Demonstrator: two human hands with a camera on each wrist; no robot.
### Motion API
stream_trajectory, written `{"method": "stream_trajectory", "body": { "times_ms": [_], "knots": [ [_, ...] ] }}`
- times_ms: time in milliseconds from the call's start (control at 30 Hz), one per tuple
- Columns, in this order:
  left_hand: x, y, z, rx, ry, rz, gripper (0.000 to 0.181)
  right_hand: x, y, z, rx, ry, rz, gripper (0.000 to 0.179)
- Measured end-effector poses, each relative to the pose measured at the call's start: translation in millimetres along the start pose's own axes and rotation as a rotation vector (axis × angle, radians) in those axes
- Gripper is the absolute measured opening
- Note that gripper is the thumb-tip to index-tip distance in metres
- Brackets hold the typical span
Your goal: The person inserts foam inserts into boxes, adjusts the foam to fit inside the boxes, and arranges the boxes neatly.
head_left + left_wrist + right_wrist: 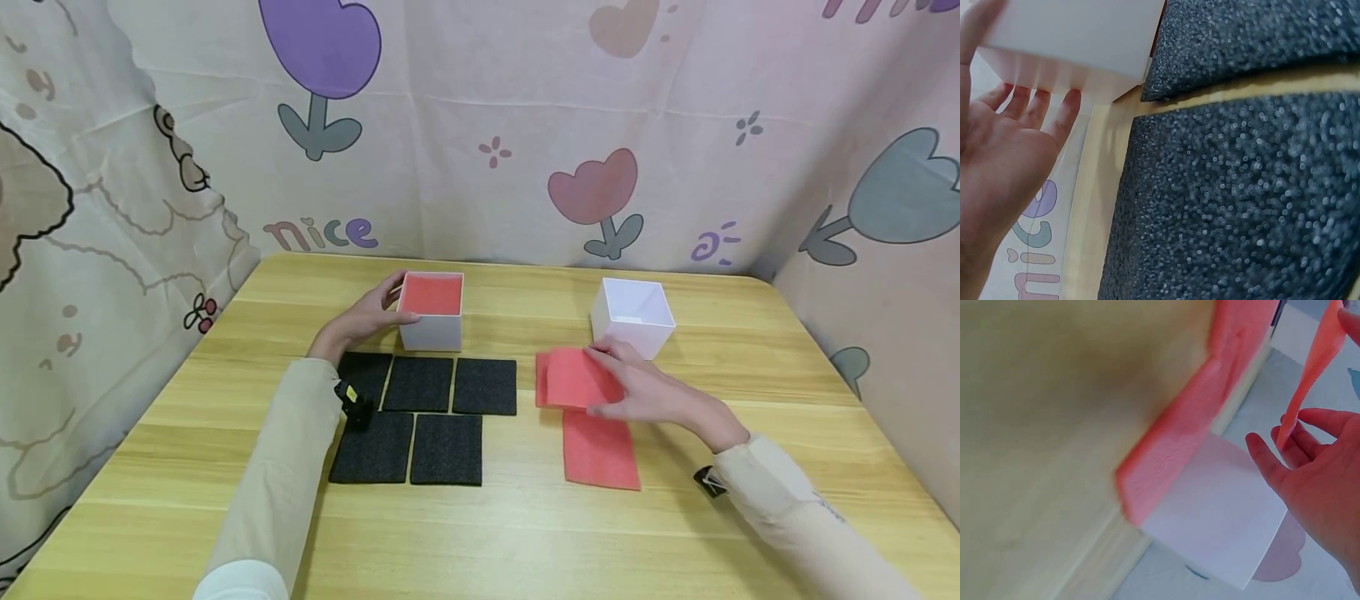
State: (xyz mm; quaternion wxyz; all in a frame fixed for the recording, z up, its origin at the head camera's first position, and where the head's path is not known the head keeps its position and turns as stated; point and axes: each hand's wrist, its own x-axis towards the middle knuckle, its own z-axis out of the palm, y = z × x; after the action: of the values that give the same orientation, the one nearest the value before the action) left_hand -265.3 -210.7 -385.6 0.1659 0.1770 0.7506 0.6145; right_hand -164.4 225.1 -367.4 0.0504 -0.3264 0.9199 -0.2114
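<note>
My left hand grips a white square box at its left side, thumb at the front rim and fingers behind. Red foam fills the inside of that box near its top. With my right hand I pinch a red foam square, bent a little and raised over the table. The right wrist view shows the held red piece between thumb and fingers, apart from the red squares below. One red square lies in front of it; another peeks out behind its left edge.
A second white box stands open-topped just beyond my right hand. Several black foam squares lie in two rows in front of the left box, partly under my left forearm. A printed cloth hangs behind the wooden table.
</note>
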Motion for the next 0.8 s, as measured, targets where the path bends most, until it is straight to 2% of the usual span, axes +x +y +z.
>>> {"method": "stream_trajectory", "body": {
  "times_ms": [200, 500, 800],
  "knots": [
    [-0.3, -1.1, 0.8, -0.003, 0.000, 0.014, 0.086, 21.0, -8.6, -4.5, 0.023, -0.034, 0.035, 0.089],
    [-1.6, -1.0, 0.5, 0.005, -0.001, 0.015, 0.088, 57.4, -25.2, -10.2, 0.045, -0.096, 0.046, 0.086],
    [-2.4, -2.9, 0.5, 0.045, 0.014, 0.005, 0.100, 93.9, -38.5, -15.6, 0.050, -0.068, 0.035, 0.084]
  ]
}}
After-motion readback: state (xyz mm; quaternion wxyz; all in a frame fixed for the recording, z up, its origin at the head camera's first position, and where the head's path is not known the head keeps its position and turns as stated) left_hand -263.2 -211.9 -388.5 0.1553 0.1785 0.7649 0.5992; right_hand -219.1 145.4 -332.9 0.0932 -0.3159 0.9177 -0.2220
